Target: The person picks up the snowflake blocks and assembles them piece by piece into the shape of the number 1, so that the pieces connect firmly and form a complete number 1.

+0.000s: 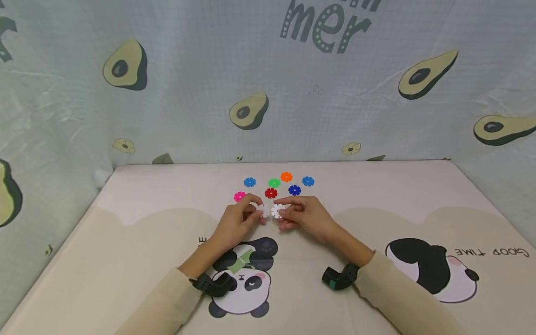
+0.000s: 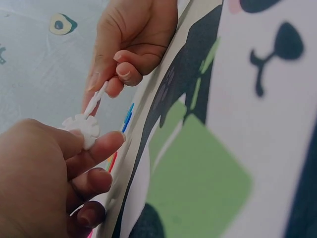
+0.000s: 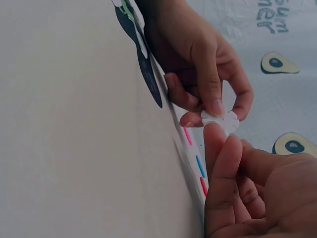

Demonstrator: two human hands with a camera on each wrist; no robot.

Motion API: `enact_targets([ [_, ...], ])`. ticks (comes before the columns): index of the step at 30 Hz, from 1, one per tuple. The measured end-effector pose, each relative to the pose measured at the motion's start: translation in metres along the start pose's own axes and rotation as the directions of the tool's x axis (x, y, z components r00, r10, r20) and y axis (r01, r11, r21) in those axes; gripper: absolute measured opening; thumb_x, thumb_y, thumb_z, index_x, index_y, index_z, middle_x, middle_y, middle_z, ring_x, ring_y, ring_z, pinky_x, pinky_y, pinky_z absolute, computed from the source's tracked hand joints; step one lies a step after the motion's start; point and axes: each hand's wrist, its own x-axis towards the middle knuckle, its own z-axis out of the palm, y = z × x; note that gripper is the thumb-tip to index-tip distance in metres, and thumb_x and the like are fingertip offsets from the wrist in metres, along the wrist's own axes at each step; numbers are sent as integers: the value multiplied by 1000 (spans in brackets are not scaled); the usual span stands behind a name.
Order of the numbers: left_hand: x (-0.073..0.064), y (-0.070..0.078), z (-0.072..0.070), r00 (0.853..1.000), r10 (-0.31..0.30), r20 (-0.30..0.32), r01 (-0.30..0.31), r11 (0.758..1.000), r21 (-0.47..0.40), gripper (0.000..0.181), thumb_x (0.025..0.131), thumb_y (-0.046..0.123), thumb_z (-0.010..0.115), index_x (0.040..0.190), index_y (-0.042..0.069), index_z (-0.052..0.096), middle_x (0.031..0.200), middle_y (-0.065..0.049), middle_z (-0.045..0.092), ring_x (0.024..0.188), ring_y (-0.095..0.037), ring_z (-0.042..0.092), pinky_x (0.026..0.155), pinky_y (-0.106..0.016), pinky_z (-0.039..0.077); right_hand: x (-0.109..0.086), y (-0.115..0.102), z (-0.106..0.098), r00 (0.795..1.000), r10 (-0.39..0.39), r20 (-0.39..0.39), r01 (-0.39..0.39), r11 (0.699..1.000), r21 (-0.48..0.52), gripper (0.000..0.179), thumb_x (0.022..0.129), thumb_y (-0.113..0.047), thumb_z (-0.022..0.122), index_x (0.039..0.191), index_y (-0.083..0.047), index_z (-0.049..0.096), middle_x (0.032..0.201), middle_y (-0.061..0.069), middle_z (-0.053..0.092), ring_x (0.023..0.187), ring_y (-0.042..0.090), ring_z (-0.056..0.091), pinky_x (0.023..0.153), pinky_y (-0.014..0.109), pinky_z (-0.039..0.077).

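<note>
Pinching two white notched discs, one per hand, over the table (image 1: 301, 260), in from the middle of its far edge.

Left hand (image 1: 236, 221): thumb and index finger pinch the first white disc (image 1: 262, 211); remaining fingers curled.
Right hand (image 1: 311, 216): thumb and index finger pinch the second white disc (image 1: 277, 211), nearly edge-on in the left wrist view; remaining fingers curled. Discs close together; whether they touch, cannot tell.

Flat on table, between hands and far edge, count 7: light blue disc ×2, one on the left (image 1: 250, 182), one on the right (image 1: 308, 181); green disc (image 1: 274, 183) ×1; orange disc (image 1: 286, 177) ×1, closest to far edge; dark blue disc (image 1: 294, 190) ×1; red disc (image 1: 271, 193) ×1; pink disc (image 1: 240, 196) ×1, just beside left hand. Total discs: 9.

Further out: panda print ×2, one by the left wrist (image 1: 240, 298), one toward table's right edge (image 1: 431, 265). Black wrist device ×2 (image 1: 213, 284) (image 1: 341, 278). Beyond far edge: wall cloth (image 1: 188, 116), five large avocado prints, one cut off at left.
</note>
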Motion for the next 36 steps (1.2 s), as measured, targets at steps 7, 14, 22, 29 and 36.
enact_targets([
  [7,1,0,0,1000,10,22,-9,1000,-25,17,93,8,62,108,12,54,80,2,71,52,-11,44,51,-24,33,1,0,0,1000,13,1,-13,1000,3,33,91,-9,66,123,-1,63,86,17,71,75,29,71,72,30,55],
  [14,-1,0,-1,999,32,40,-30,997,-71,14,94,8,61,107,10,55,77,0,70,47,-10,46,47,-23,38,0,0,0,999,30,31,-31,998,52,35,89,-11,67,122,0,63,88,17,71,77,30,70,72,31,55],
  [22,-2,2,-2,997,56,52,-51,994,-100,6,94,8,61,99,9,57,76,0,69,45,-8,44,44,-23,35,0,2,0,998,46,47,-50,995,81,36,88,-13,69,120,0,63,88,17,71,79,31,70,73,31,55],
  [29,-1,1,-2,993,91,76,-84,992,-93,6,93,7,61,92,7,55,77,0,70,47,-7,41,44,-21,31,-2,1,1,996,54,77,-62,992,112,36,88,-12,69,119,4,62,89,17,71,79,29,71,75,32,54],
  [36,-1,1,-2,987,144,75,-140,989,-55,9,92,4,62,89,8,54,75,2,69,56,-10,44,48,-21,31,-5,-2,4,995,72,74,-78,993,92,32,89,-9,67,117,5,63,87,17,71,76,28,71,75,32,54],
])
